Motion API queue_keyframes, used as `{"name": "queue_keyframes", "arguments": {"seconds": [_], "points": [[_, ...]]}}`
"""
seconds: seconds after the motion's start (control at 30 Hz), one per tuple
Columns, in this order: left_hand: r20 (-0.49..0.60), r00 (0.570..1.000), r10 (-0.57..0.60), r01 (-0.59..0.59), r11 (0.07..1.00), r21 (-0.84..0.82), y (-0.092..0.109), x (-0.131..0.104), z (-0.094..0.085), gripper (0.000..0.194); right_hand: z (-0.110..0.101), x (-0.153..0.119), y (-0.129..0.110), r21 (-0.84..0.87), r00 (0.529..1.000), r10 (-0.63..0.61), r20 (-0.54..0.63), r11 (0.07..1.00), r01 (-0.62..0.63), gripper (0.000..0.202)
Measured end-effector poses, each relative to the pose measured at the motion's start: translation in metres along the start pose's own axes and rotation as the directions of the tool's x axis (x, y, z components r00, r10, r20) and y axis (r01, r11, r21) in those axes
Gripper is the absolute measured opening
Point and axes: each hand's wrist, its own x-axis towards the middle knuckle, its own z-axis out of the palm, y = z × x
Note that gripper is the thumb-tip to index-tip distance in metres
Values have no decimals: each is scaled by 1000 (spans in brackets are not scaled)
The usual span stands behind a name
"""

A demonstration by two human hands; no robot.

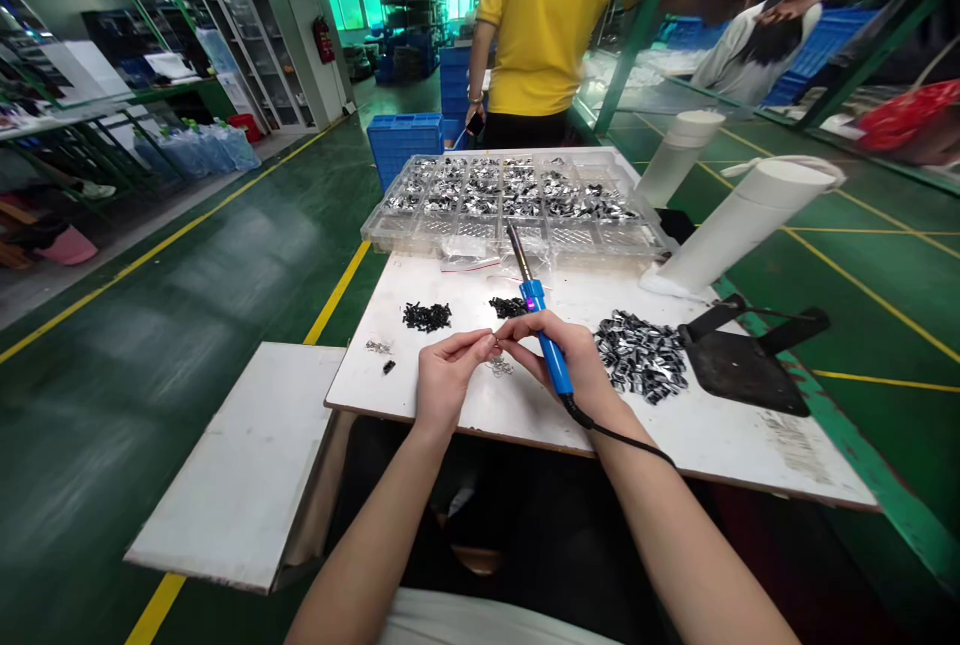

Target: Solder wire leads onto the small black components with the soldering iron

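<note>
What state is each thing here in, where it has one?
Right hand: fingertips pinched, gripping soldering iron.
Left hand: fingertips pinched, meeting the right's.
Soldering iron: tip raised, indicator glowing purple.
Divided box: most compartments hold pieces; lid unclear.
Silvery-black pieces: heaped loose.
Small black parts: two loose piles.

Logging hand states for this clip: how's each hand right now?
Left hand: closed in a pinch; whatever it may hold is too small to identify.
Right hand: closed, holding the blue soldering iron.
</note>
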Motion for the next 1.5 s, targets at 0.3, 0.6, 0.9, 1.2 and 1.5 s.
{"name": "queue_keyframes", "arguments": {"seconds": [0.3, 0.6, 0.9, 1.2, 1.5], "points": [[16, 1000, 0, 1, 999, -45, 0, 0, -2, 24, 3, 0, -2, 63, 997, 79, -2, 995, -79, 13], [-25, 999, 24, -25, 999, -47, 0, -3, 0, 25, 3, 1, -4, 128, 978, 201, -54, 973, -193, 28], [-14, 998, 63, -63, 998, 26, -1, -4, 0, 22, 2, 2, -7, 141, 971, 235, -48, 964, -226, 32], [-10, 998, 57, -57, 998, 28, 1, -5, 2, 25, 3, 3, -5, 253, 958, 286, -28, 929, -270, 35], [16, 999, 42, -42, 999, 19, -1, -6, 2, 29, 1, 6, -6, 353, 928, 373, -5, 869, -347, 40]]}}
